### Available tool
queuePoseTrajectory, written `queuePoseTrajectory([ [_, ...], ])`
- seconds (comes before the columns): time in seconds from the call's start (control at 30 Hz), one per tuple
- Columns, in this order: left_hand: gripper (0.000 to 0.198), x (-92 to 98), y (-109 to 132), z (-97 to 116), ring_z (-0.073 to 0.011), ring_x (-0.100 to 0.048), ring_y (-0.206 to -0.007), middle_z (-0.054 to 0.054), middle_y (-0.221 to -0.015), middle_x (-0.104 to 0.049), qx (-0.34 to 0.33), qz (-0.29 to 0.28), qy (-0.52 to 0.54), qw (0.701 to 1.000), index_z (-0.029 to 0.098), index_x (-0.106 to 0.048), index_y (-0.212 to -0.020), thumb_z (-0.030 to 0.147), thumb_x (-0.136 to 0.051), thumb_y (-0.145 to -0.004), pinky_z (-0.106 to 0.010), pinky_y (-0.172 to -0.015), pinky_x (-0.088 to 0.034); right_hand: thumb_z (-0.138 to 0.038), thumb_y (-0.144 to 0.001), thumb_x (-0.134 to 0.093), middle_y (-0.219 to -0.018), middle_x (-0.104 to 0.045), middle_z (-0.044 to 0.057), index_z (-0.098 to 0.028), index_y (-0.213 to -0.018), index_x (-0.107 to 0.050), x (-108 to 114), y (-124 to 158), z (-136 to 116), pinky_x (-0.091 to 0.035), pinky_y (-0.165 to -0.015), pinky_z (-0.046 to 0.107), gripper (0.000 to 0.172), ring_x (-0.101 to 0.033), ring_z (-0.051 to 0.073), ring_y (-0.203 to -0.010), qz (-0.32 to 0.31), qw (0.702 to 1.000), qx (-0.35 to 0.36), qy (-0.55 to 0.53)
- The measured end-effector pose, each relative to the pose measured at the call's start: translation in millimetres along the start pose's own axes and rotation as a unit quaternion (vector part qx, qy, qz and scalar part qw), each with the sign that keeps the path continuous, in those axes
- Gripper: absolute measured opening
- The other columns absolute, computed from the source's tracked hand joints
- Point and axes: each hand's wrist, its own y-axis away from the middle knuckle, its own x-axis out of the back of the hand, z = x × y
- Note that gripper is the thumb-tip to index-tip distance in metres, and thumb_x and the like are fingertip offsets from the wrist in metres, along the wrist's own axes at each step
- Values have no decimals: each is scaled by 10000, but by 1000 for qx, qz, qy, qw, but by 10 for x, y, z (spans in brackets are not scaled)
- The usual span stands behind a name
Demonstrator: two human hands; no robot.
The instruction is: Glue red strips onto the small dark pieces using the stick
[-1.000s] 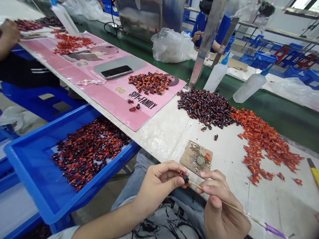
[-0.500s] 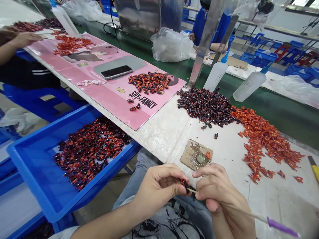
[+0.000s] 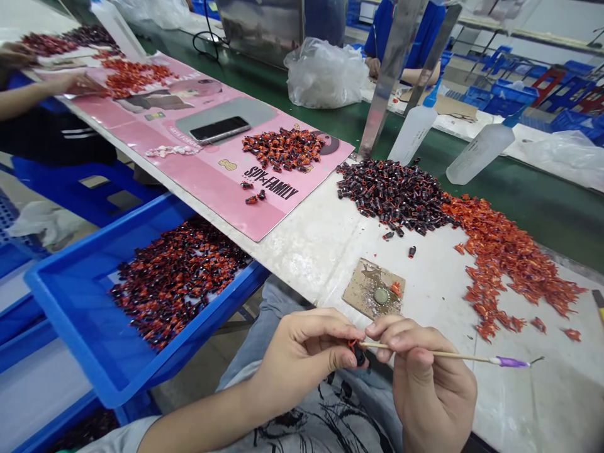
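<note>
Closely pinched: small piece (image 3: 360,356) in left hand (image 3: 306,352), stick (image 3: 455,355) in right hand (image 3: 425,371)

Pinches the small piece, black and orange, between thumb and curled fingers of the left hand, over the lap at the edge of the bench (image 3: 302,255). Grips the stick in the nearly closed right hand, with bare end right at the small piece. Has a stained cardboard square (image 3: 365,286) just beyond, near a black heap (image 3: 396,198) and an orange heap (image 3: 514,251).
</note>
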Motion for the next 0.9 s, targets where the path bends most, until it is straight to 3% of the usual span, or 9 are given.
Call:
queuePoseTrajectory([
  [0.3, 159, -20, 19, 19, -120, -752, -706, -50, -815, -790, -55, 1, -56, 997, 267, -856, -917, 189, -870, -779, -155, -675, -626, -269, -1062, -536, -769, -685, 14, -219, -1030, -711, 21, 35, 19, -566, -822, 358, 185, -661, 170, -820, -40, 999, 21, 4],
  [0.6, 135, -45, 22, 33, -130, -746, -671, -55, -790, -775, -43, 3, -51, 998, 254, -858, -903, 211, -874, -776, -183, -653, -635, -269, -1061, -528, -727, -661, 27, -215, -1009, -714, -9, 34, -5, -562, -774, 389, 200, -648, 196, -799, -38, 999, 20, 2],
  [0.67, 124, -51, 25, 44, -133, -749, -665, -48, -785, -773, -25, 5, -37, 999, 259, -858, -892, 222, -876, -775, -191, -653, -640, -286, -1054, -546, -697, -639, 16, -219, -972, -721, 7, -3, -19, -558, -718, 370, 205, -641, 189, -744, -6, 999, 31, 5],
  [0.73, 122, -37, 32, 52, -147, -758, -677, -41, -794, -776, -9, 7, -18, 1000, 267, -857, -886, 233, -879, -771, -217, -662, -654, -328, -1027, -608, -690, -629, 2, -225, -917, -730, 133, -58, -39, -543, -652, 347, 194, -628, 179, -678, 89, 993, 76, 33],
  [0.83, 114, 32, 47, 51, -169, -762, -693, -47, -812, -778, 4, 23, -26, 999, 236, -849, -860, 233, -890, -754, -254, -665, -667, -426, -1011, -624, -815, -692, 9, -245, -1017, -732, 619, -131, -94, -509, -582, 345, 211, -655, 192, -669, 275, 931, 172, 165],
  [0.87, 114, 62, 49, 44, -170, -759, -689, -51, -812, -777, 11, 31, -37, 999, 215, -843, -844, 238, -896, -747, -258, -663, -668, -454, -1036, -559, -868, -711, 22, -252, -1083, -714, 844, -149, -120, -491, -564, 342, 259, -663, 197, -675, 299, 907, 196, 221],
  [0.9, 124, 92, 48, 33, -170, -754, -684, -54, -813, -776, 21, 41, -47, 998, 196, -834, -828, 249, -902, -739, -259, -662, -667, -481, -1069, -450, -947, -711, 42, -265, -1099, -695, 1079, -166, -146, -511, -632, 367, 328, -693, 224, -791, 266, 908, 170, 277],
])
